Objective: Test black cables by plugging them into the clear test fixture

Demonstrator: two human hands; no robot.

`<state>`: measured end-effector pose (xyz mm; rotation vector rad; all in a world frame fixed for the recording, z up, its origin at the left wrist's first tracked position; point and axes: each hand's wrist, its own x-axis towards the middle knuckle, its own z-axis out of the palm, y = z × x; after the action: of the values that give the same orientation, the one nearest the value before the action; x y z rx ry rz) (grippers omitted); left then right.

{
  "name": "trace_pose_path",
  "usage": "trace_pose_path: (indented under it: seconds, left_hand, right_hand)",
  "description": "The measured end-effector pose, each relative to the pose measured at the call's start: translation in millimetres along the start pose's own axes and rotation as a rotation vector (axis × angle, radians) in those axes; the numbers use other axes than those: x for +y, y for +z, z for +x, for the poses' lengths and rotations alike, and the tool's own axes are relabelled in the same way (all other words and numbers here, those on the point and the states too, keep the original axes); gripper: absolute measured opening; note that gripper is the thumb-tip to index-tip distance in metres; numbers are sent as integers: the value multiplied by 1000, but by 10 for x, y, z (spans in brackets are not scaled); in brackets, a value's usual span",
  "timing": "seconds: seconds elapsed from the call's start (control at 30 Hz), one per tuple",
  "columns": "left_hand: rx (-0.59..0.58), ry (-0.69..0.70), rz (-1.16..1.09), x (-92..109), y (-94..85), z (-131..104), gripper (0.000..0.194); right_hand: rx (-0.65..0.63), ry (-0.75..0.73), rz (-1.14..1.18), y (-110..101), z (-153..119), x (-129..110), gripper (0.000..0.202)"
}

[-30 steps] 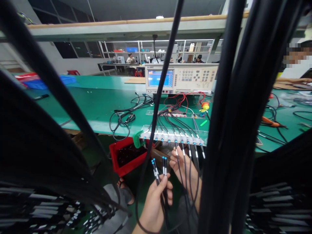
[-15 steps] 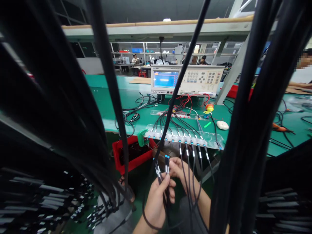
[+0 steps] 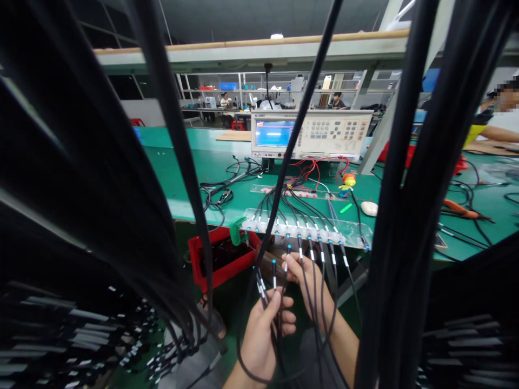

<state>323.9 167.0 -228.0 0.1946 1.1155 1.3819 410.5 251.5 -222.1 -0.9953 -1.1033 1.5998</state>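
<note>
My left hand (image 3: pixel 263 329) is closed round several black cables whose ends carry white labels and blue-tipped connectors (image 3: pixel 274 268). In the fingers of my right hand (image 3: pixel 300 270) is one cable connector (image 3: pixel 288 252), its blue tip pointing up just below the clear connector strip (image 3: pixel 267 220). That strip runs along the bench's front edge, with a row of sockets. Several labelled cables (image 3: pixel 322 257) are plugged into its right half from below and hang down past my right hand. Thin black wires leave its far side towards the back.
A white test instrument (image 3: pixel 312 132) with a blue screen stands on the green bench (image 3: pixel 170 183). Under the bench edge is a red bin (image 3: pixel 223 281). Thick black cable bundles (image 3: pixel 178 129) hang close on both sides. A white mouse (image 3: pixel 369 208) and orange-handled pliers (image 3: pixel 460 209) lie right.
My right hand has drawn one connector out of the bunch and raised it towards the strip. My left hand stays nearly in place with the other cables.
</note>
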Motion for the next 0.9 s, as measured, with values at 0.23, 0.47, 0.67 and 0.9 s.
trace_pose_path:
  seconds: [0.23, 0.47, 0.67, 0.9]
  left_hand:
    - [18, -8, -27, 2, -6, 18, 26]
    - [33, -28, -51, 32, -22, 7, 23]
    - [6, -26, -87, 77, -19, -14, 23]
    - [27, -59, -92, 93, -30, -2, 22]
  right_hand:
    - [6, 9, 122, 3, 48, -9, 29]
    - [-17, 26, 219, 75, 80, -109, 26]
    - [-93, 141, 516, 127, 166, -93, 29]
    - [-137, 173, 696, 115, 227, -42, 26]
